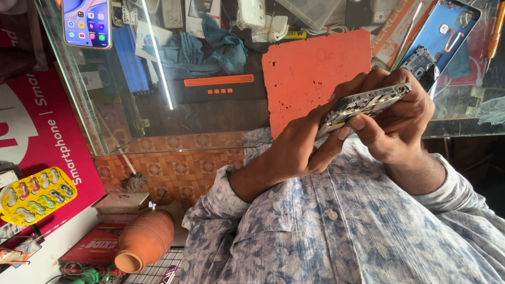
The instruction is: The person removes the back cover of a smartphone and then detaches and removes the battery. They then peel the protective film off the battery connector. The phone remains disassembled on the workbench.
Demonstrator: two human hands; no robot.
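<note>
- Nearest the camera, the person's patterned blue shirt [336, 226] fills the lower right of the view, with both sleeves rising toward the hands.
- The left hand [300, 147] has its fingers closed around the lower end of an opened phone [363, 103], thumb pressed against the phone's edge.
- The right hand [394, 121] wraps the upper end of the same phone, fingers curled over its far side and thumb laid along the near edge.
- The phone is held edge-on between both hands, above the shirt and in front of the glass counter [105, 115]; its back is off and the inner parts show, so the opening looks done while work on the inside appears under way.
- Beyond the hands an orange mat [310, 68] lies on the glass, and far right a blue phone back cover [447, 31].
- Far left, a lit smartphone [87, 22] rests on the counter.
- Low left stand a clay pot [144, 239] and a yellow blister card [37, 195].
</note>
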